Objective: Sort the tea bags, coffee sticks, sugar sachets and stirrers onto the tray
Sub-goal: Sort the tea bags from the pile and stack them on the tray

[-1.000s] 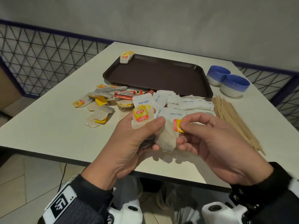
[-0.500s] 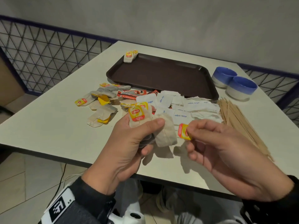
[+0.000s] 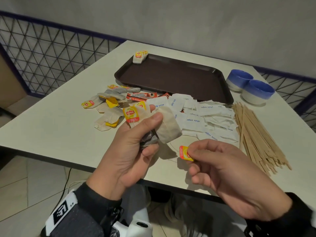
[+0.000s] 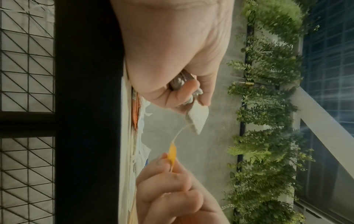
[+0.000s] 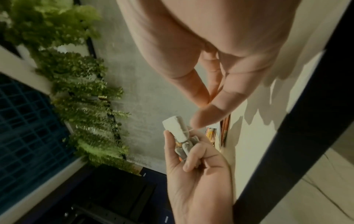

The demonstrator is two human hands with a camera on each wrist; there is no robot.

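Observation:
My left hand (image 3: 136,142) grips a small bunch of tea bags (image 3: 136,115) above the table's near edge, thumb pressed on top; one bag (image 3: 168,127) hangs off its right side. My right hand (image 3: 222,170) pinches that bag's yellow tag (image 3: 185,153), pulled out on its thin string (image 4: 180,133). The left wrist view shows the tag (image 4: 172,153) between the right thumb and forefinger. The brown tray (image 3: 171,77) lies further back with a row of tea bags (image 3: 140,56) in its far left corner. Loose tea bags (image 3: 106,110), red coffee sticks (image 3: 143,96), white sugar sachets (image 3: 205,117) and wooden stirrers (image 3: 256,135) lie on the table.
Two blue and white bowls (image 3: 251,87) stand right of the tray. A wire mesh fence (image 3: 42,60) runs along the left side and behind the table (image 3: 51,130). A grey wall stands at the back.
My right hand has drawn the yellow tag away from the bunch, down and to the right, stretching the string. The left hand keeps its hold on the tea bags.

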